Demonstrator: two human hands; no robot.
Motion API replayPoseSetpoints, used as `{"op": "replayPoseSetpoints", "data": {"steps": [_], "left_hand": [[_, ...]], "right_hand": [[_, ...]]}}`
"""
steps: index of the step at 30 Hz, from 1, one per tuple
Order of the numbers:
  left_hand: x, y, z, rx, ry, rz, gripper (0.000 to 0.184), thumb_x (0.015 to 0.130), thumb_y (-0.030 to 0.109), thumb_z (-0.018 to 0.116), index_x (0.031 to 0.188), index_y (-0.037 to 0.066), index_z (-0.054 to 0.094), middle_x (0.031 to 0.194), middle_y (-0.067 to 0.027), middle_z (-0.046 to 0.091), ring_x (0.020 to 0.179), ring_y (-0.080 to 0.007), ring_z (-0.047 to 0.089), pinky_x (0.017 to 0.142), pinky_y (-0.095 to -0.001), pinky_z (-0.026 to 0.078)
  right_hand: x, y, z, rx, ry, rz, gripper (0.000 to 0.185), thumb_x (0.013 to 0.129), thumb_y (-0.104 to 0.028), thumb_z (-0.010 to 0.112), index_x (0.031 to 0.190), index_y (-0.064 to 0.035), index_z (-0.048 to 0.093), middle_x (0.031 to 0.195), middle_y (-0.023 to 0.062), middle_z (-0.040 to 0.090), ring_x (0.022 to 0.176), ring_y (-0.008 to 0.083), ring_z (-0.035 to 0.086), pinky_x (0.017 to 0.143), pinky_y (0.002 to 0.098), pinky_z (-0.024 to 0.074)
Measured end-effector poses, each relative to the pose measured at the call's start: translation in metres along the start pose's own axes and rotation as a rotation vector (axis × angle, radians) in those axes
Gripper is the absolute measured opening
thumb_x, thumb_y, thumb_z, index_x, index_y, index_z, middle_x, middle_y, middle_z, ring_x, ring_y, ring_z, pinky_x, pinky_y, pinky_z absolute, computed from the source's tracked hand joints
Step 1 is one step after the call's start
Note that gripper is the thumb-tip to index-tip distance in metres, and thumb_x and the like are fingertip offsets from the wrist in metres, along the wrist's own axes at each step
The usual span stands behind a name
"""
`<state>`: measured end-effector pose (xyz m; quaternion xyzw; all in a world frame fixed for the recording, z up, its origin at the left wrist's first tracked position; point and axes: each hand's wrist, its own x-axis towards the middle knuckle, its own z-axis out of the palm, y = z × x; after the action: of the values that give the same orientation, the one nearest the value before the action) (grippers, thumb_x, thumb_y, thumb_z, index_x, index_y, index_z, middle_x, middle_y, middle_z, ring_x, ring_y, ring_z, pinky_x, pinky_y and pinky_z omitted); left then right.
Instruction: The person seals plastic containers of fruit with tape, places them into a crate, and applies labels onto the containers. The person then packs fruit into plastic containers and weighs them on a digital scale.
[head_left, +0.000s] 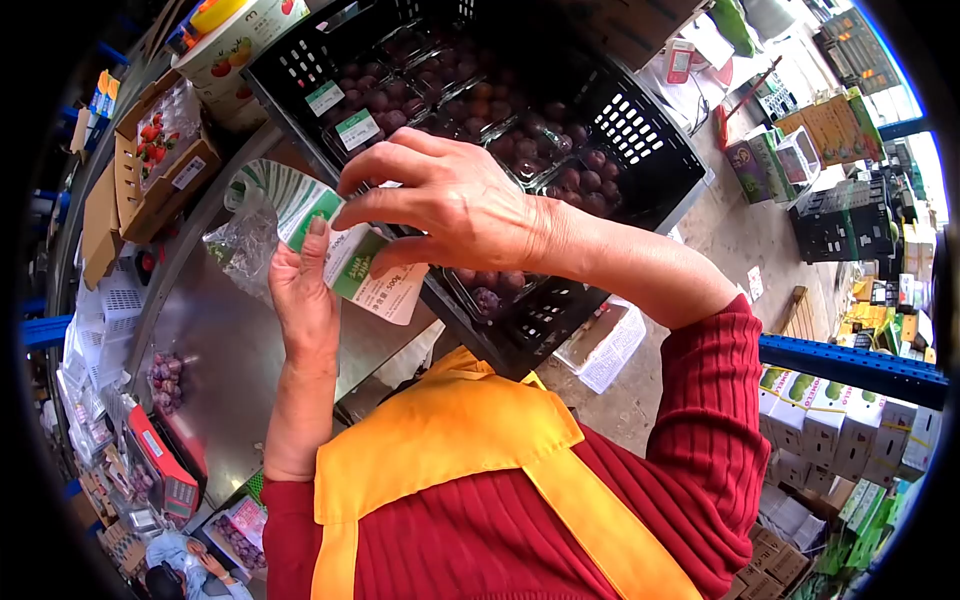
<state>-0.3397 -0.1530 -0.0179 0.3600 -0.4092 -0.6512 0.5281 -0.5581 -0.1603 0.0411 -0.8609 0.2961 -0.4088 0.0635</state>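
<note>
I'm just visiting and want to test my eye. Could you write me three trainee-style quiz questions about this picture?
1. True or false: the apron is blue.
2. What is the left hand holding?
3. Fill in: in this view, the right forearm passes across a black ____.

Key: 1. False; it is yellow. 2. A label strip. 3. Crate.

Bright, glare at upper right, curved fisheye edges, black corners
</note>
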Motion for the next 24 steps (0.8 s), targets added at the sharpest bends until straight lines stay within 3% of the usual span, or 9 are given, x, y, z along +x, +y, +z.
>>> {"op": "replayPoseSetpoints", "data": {"steps": [6,10,11,13,15,17,19,23,24], "left_hand": [[-0.004,0.005,0.005,0.004,0.055,0.007,0.021,0.097,0.020,0.064,0.109,0.003,0.065,0.101,-0.0020,0.069,0.086,-0.0059,0.061,0.077,-0.0235,0.049],[-0.003,0.010,0.005,-0.020,0.138,0.048,0.021,0.096,0.022,0.065,0.105,0.004,0.065,0.098,-0.0023,0.069,0.084,-0.0067,0.063,0.077,-0.0231,0.049],[0.003,0.005,-0.009,-0.022,0.186,0.062,0.020,0.097,0.023,0.064,0.104,0.005,0.066,0.098,-0.0025,0.070,0.083,-0.0067,0.063,0.077,-0.0234,0.050],[0.013,-0.001,-0.032,0.021,0.217,0.112,0.020,0.098,0.023,0.062,0.107,0.005,0.066,0.098,-0.0018,0.070,0.084,-0.0060,0.063,0.078,-0.0235,0.049],[0.012,0.004,-0.033,0.044,0.238,0.108,0.020,0.098,0.021,0.063,0.108,0.005,0.067,0.097,0.0003,0.069,0.086,-0.0049,0.061,0.079,-0.0231,0.048],[0.011,-0.006,-0.040,0.072,0.224,0.124,0.020,0.098,0.021,0.063,0.108,0.004,0.067,0.096,0.0005,0.068,0.085,-0.0040,0.060,0.078,-0.0226,0.048],[0.006,-0.007,-0.029,0.079,0.209,0.162,0.020,0.098,0.021,0.063,0.107,0.004,0.067,0.096,0.0006,0.068,0.085,-0.0034,0.059,0.078,-0.0221,0.047],[0.003,-0.006,-0.021,0.123,0.206,0.199,0.021,0.098,0.022,0.063,0.105,0.003,0.067,0.097,0.0002,0.067,0.085,-0.0026,0.058,0.078,-0.0212,0.046],[0.003,-0.006,-0.021,0.116,0.214,0.198,0.021,0.098,0.022,0.063,0.106,0.003,0.067,0.097,0.0002,0.067,0.085,-0.0025,0.058,0.079,-0.0211,0.046]], "right_hand": [[0.008,0.006,0.016,0.032,-0.028,-0.206,0.023,0.066,-0.016,0.081,0.085,-0.0127,0.070,0.094,-0.0012,0.062,0.080,0.0196,0.058,0.064,0.0314,0.0509],[0.006,-0.001,0.005,0.157,0.021,-0.179,0.017,0.067,-0.011,0.081,0.079,-0.0123,0.069,0.097,-0.0002,0.064,0.082,0.0204,0.059,0.063,0.0307,0.0510],[0.006,-0.001,-0.007,0.246,0.012,-0.088,0.013,0.071,-0.009,0.081,0.078,-0.0117,0.070,0.092,0.0001,0.067,0.078,0.0161,0.061,0.062,0.0284,0.0507],[-0.012,0.006,-0.031,0.440,-0.100,0.504,0.013,0.075,-0.011,0.082,0.084,-0.0090,0.073,0.086,0.0011,0.070,0.074,0.0093,0.062,0.064,0.0253,0.0507],[-0.051,0.049,-0.027,0.557,-0.292,0.842,0.016,0.078,-0.012,0.082,0.089,-0.0048,0.073,0.082,0.0025,0.071,0.074,0.0050,0.062,0.065,0.0225,0.0503],[-0.098,0.073,-0.010,0.522,-0.634,0.943,0.021,0.076,-0.010,0.083,0.092,-0.0022,0.072,0.083,0.0039,0.072,0.074,0.0068,0.064,0.067,0.0228,0.0515],[-0.127,0.080,0.013,0.639,-0.809,0.957,0.022,0.074,-0.014,0.084,0.089,-0.0031,0.073,0.079,0.0040,0.072,0.070,0.0079,0.064,0.066,0.0246,0.0515],[-0.135,0.077,0.034,0.564,-0.880,0.947,0.027,0.070,-0.022,0.086,0.087,-0.0069,0.073,0.079,0.0026,0.072,0.072,0.0111,0.066,0.065,0.0280,0.0516],[-0.136,0.073,0.031,0.386,-0.907,0.862,0.032,0.068,-0.031,0.086,0.087,-0.0096,0.071,0.079,0.0053,0.070,0.073,0.0202,0.068,0.065,0.0335,0.0518]]}}
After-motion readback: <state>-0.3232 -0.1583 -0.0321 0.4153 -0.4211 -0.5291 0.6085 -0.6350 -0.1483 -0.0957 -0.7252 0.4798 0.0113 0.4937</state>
